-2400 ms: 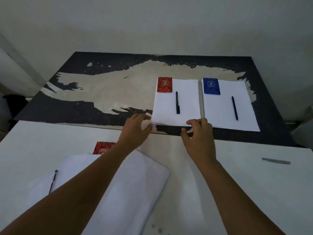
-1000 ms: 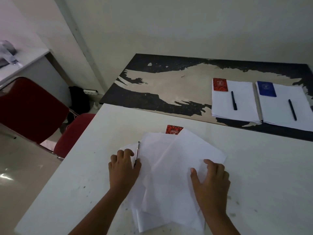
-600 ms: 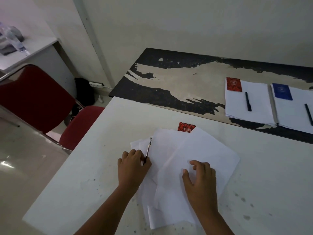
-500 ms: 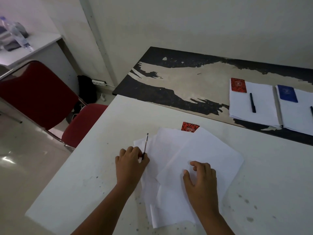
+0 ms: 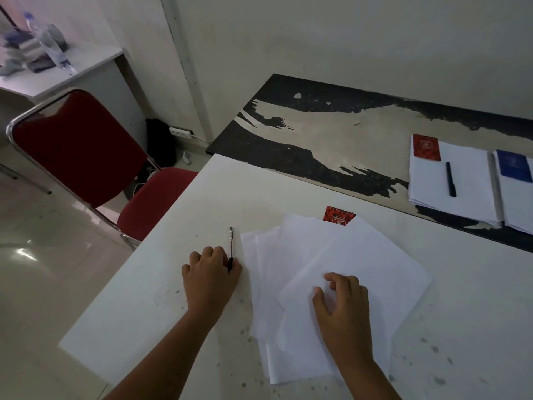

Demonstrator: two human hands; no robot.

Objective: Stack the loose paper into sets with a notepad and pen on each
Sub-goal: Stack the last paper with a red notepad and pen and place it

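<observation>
One head camera only, worn by the person, looking forward and steeply down over the near edge of the white bench (image 5: 161, 310). Wide-angle lens, straight edges bow toward the frame borders. Close in: both forearms enter from the bottom edge, left hand (image 5: 212, 277) and right hand (image 5: 343, 307) sit in the lower middle, loose paper (image 5: 360, 269) fills the centre. View is aimed a little left of the work, so the dark bench (image 5: 302, 157) behind runs off the right edge and its stacks are cut there. Left side takes in floor, a red chair (image 5: 78, 148) and a far desk (image 5: 86, 62) at the top corner. Wall fills the top. No second view to overlap with.
</observation>
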